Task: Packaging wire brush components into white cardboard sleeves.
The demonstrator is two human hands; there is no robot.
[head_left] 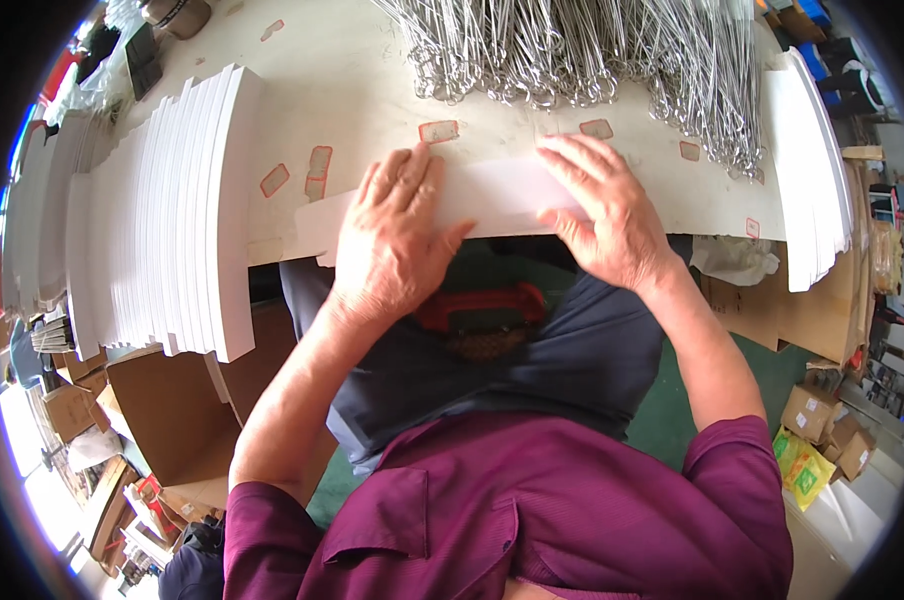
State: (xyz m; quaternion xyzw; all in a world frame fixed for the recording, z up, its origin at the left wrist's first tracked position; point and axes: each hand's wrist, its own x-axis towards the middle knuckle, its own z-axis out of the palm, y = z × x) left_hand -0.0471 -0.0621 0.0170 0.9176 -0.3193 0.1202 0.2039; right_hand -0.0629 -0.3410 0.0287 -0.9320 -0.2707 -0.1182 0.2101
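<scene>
A long white card strip (502,190) lies along the near edge of the pale table (352,90). My left hand (392,235) rests flat on its left part, fingers spread, palm hanging over the table's edge. My right hand (607,210) presses on its right part, fingers together and slightly curled. Both hands cover much of the strip. Neither hand is closed around it.
A thick stack of white card strips (162,220) lies at the left, another stack (812,170) at the right. A heap of wire hangers (592,50) fills the far side. Cardboard boxes (172,410) stand on the floor on both sides.
</scene>
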